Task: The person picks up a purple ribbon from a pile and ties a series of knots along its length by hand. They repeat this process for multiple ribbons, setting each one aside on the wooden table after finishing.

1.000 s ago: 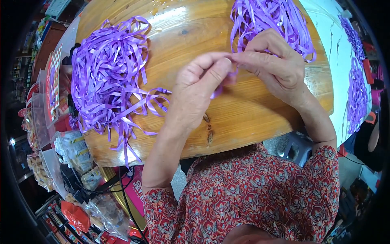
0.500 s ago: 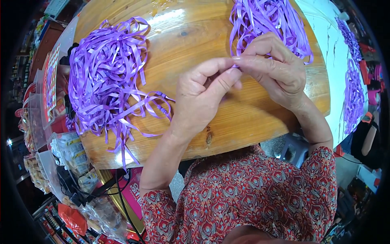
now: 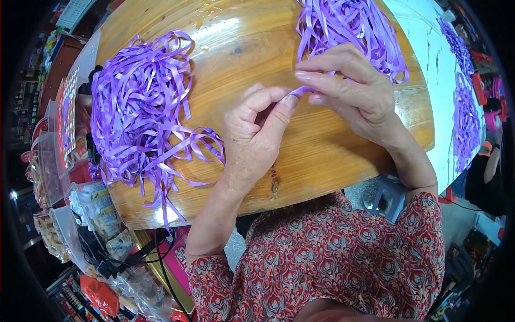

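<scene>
Half a second ago my left hand (image 3: pixel 253 122) and right hand (image 3: pixel 358 90) met at the tips; now they've parted, baring a short stretch of glossy purple ribbon (image 3: pixel 302 90) between them above the wooden table (image 3: pixel 241 64). The left pinches it; the right has spread, and whether it grips I cannot tell, so the left seems the main hold.

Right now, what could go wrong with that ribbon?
The purple ribbon might slip away, because the left grip pinches it only between thumb and finger. Stray ribbon loops from the tangled ribbon pile lie close to the left forearm, so it could snag them.
</scene>
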`<state>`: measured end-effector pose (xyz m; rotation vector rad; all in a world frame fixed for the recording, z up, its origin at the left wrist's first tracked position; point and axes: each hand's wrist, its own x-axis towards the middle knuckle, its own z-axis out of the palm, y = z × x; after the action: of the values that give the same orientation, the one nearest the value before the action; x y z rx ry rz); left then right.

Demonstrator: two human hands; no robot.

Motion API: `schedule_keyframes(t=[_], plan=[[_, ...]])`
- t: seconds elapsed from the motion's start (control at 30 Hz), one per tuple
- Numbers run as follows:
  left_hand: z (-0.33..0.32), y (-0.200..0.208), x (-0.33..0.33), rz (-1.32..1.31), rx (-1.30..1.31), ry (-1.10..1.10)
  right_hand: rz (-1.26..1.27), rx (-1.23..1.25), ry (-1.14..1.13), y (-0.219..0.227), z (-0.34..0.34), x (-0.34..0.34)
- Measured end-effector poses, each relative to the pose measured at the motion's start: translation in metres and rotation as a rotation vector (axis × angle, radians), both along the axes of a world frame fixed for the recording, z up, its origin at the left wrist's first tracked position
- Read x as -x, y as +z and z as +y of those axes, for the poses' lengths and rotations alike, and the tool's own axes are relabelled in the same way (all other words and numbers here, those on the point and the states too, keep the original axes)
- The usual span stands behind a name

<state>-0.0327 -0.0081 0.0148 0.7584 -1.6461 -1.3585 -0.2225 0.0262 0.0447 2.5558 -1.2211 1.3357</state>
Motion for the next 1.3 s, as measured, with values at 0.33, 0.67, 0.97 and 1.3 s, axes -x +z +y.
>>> schedule_keyframes(t=[0.33, 0.67, 0.97, 1.3], plan=[[-0.001, -0.001, 0.000, -0.047, -0.021, -0.121, 0.038, -0.142, -0.048, 0.000, 0.006, -0.004], [-0.005, -0.004, -0.004, -0.151, -0.043, -0.009, -0.006, -0.388, -0.058, 0.000, 0.010, -0.001], [0.001, -0.007, 0.008, 0.456, -0.594, -0.154, -1.069, -1.007, 0.357, -0.020, 0.008, -0.008], [0.006, -0.008, 0.012, 0.410, -0.585, -0.019, -0.342, -0.431, 0.079, -0.016, 0.003, -0.007]])
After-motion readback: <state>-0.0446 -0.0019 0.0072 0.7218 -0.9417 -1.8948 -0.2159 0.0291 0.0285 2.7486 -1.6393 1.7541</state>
